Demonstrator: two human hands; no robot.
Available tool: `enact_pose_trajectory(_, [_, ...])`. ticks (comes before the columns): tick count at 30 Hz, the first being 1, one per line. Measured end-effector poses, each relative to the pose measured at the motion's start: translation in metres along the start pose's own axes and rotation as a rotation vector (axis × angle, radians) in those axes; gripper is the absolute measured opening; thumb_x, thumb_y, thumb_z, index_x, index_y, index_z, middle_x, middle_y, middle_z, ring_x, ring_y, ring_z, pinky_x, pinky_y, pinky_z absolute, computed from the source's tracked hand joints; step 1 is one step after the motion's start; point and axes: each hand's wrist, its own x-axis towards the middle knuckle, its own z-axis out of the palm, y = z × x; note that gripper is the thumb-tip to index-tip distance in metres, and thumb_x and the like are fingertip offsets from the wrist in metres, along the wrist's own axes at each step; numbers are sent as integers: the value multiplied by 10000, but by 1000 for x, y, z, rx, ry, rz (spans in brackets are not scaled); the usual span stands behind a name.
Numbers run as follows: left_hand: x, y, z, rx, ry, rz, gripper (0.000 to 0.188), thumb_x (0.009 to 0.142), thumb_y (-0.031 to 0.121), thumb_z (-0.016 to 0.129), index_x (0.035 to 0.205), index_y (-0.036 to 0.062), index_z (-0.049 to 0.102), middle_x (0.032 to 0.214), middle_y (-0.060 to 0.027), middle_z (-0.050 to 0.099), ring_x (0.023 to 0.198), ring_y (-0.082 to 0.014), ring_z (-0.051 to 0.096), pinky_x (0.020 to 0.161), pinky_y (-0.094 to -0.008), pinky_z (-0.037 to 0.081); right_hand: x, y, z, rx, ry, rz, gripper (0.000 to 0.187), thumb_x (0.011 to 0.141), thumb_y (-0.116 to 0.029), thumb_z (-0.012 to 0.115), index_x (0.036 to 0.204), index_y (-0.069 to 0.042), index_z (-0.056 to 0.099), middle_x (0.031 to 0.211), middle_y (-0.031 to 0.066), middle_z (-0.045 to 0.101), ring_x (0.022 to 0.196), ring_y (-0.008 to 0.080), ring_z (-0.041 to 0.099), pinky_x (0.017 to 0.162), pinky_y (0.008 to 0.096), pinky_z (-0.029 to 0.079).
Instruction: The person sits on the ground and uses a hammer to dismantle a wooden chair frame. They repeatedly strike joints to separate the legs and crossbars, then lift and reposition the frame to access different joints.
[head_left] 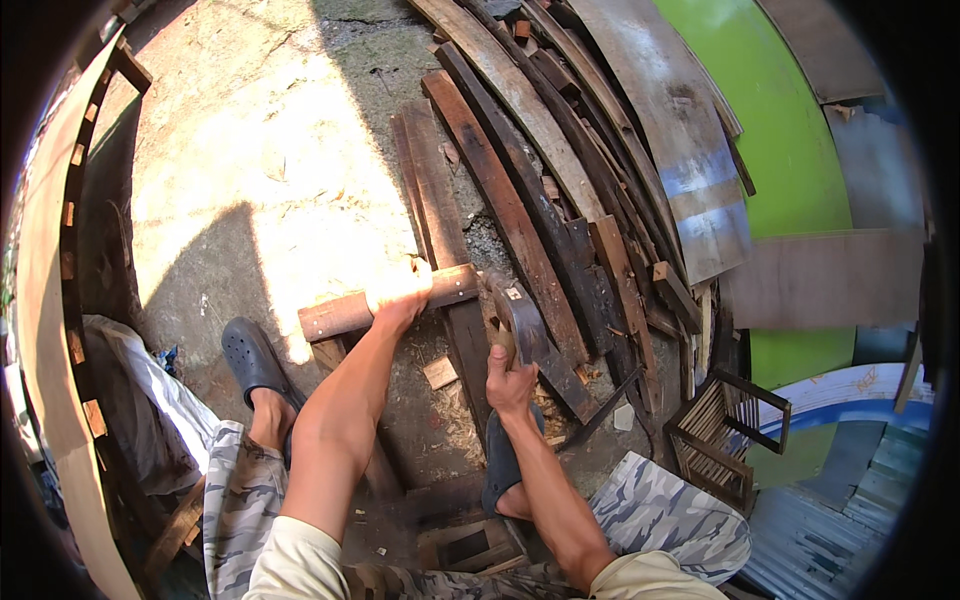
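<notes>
Both hands are closed: the left hand [400,292] grips one short wooden board [340,315] at mid-frame; the right hand [512,382], just right of center, holds one wooden-handled tool [504,342], kind unclear. One slatted wooden frame [728,430] stands lower right.

Operator, at the left edge of the frame you have a long, pale board [45,290] with small wood blocks [75,347] along its inner side; a white sheet [165,390] lies crumpled just beside it. Concrete floor [220,110], brightly sunlit, occupies the upper left. At upper right, note a bright green panel [800,150] crossed by a brownish panel [825,280]. Toward the lower right you have a slatted wooden frame [710,455] near corrugated metal sheets [810,530].
</notes>
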Motion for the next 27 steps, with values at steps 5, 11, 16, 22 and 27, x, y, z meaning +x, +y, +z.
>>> enact_pose_trajectory(5, [2,3,-4,-11,46,2,179,920,187,523,789,90,598,623,-70,508,528,-236,516,479,-378,431,-2,21,25,-213,-119,154,455,963,-445,601,1066,-5,655,761,264,658,766,448,680,641,462,528])
enact_pose_trajectory(11, [0,-11,2,141,344,235,237,910,229,551,743,85,637,599,-118,565,513,-274,549,479,-416,442,-6,-3,4,58,-124,63,625,983,-554,531,1209,22,624,784,246,662,749,377,673,700,513,495])
enact_pose_trajectory(16, [17,19,-41,-311,-290,-259,273,973,305,552,1068,81,675,836,-75,692,722,-232,661,630,-407,496,-3,14,12,-110,-149,200,596,995,-553,511,1113,13,653,826,249,671,771,373,670,719,486,493])
enact_pose_trajectory(22, [2,11,-35,-353,-106,-42,545,926,443,614,1387,159,550,1275,-103,648,1106,-311,633,934,-443,507,-48,-31,-12,-13,-21,319,595,1000,-567,499,851,2,588,617,117,522,608,247,614,591,434,470])
enact_pose_trajectory(27, [-37,30,-47,21,-275,488,735,941,484,571,1558,182,311,1628,-21,265,1496,-269,235,1203,-539,196,-108,-65,-49,238,-188,801,592,974,-575,532,901,7,617,689,140,626,590,281,640,555,419,504])
